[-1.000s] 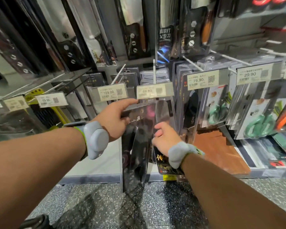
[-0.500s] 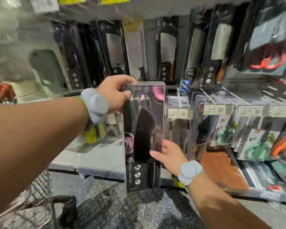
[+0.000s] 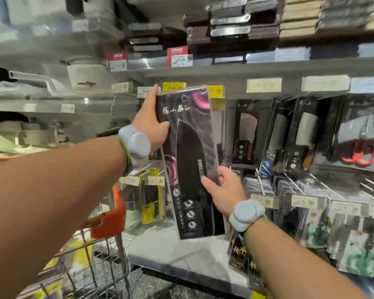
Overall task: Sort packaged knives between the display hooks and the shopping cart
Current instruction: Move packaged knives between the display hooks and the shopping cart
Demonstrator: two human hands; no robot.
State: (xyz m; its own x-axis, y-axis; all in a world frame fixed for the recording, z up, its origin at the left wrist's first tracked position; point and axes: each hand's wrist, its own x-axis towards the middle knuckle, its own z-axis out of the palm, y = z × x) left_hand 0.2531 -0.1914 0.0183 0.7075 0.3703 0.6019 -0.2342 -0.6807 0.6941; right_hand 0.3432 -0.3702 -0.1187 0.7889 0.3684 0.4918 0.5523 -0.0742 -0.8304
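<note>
With the left hand [image 3: 152, 128] gripping its upper edge and the right hand [image 3: 224, 188] pinching its lower side, the packaged knife [image 3: 191, 162] is held upright before the upper display hooks, apparently not yet hung, above the shopping cart [image 3: 99, 251] at lower left.

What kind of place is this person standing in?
Most likely the kitchenware aisle of a shop. Price tags line the shelf edges, packaged knives hang in rows on display, and a shopping cart stands at the lower left. Both hands hold a knife package.
</note>
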